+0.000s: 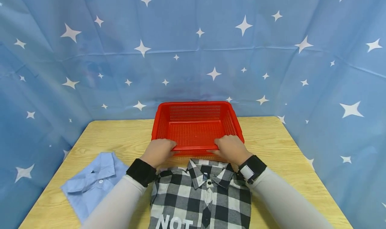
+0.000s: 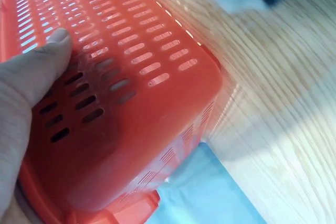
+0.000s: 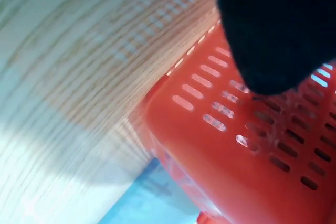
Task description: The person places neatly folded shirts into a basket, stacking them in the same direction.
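A red plastic basket (image 1: 194,133) with slotted walls stands at the back of the wooden table, nothing lying inside it. My left hand (image 1: 159,152) grips its near rim towards the left corner. In the left wrist view the thumb (image 2: 50,59) presses on the slotted outer wall. Towards the right corner, my right hand (image 1: 233,149) holds the same rim, its thumb against the front wall. A dark wristband (image 3: 278,30) hides that hand in the right wrist view. Below both hands lies a folded black-and-white checked shirt (image 1: 221,198) with white lettering, collar towards the basket.
On the left of the wooden table (image 1: 289,172) lies a folded light-blue shirt (image 1: 93,178), partly behind my left sleeve. A blue curtain (image 1: 187,17) with white stars hangs right behind the table's back edge and around both sides.
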The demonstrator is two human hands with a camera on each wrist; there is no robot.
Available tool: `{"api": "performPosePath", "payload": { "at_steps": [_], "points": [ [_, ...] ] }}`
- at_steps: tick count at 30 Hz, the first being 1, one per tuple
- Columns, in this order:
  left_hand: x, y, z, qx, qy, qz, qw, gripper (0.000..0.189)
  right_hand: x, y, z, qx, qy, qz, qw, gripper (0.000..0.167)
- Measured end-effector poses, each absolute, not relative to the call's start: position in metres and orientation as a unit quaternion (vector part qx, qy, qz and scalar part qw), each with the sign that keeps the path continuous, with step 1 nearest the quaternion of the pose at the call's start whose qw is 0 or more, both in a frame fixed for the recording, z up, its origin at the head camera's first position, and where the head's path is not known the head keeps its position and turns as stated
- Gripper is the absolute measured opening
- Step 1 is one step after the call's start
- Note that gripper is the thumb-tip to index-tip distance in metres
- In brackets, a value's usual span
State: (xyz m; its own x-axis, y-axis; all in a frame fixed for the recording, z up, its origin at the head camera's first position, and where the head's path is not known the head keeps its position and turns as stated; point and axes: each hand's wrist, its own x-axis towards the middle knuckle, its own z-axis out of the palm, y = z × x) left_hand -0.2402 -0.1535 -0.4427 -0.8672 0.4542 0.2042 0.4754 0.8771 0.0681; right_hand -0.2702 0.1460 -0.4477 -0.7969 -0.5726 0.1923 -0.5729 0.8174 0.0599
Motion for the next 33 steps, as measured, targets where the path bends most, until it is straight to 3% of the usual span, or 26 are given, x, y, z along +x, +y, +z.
{"api": "performPosePath", "payload": {
  "at_steps": [15,18,21,25,29,33],
  "points": [
    [-0.238,-0.167,-0.441,-0.228,-0.969,-0.039,0.084,0.018,-0.269,0.131,-0.450,0.304,-0.946,0.010,0.110,0.036],
    [-0.235,-0.166,-0.441,-0.236,-0.965,-0.041,0.105,0.022,-0.262,0.136,-0.447,0.319,-0.937,0.032,0.139,0.054],
    [-0.227,-0.163,-0.438,-0.249,-0.958,-0.043,0.134,0.039,-0.248,0.146,-0.443,0.348,-0.920,0.051,0.171,0.076],
    [-0.209,-0.158,-0.433,-0.269,-0.945,-0.047,0.180,0.062,-0.223,0.163,-0.443,0.381,-0.905,0.059,0.181,0.086],
    [-0.185,-0.154,-0.431,-0.287,-0.931,-0.063,0.219,0.067,-0.198,0.179,-0.451,0.389,-0.907,0.052,0.156,0.091],
    [-0.160,-0.153,-0.436,-0.289,-0.930,-0.103,0.203,0.068,-0.175,0.195,-0.465,0.389,-0.915,0.040,0.100,0.090]
  ]
}}
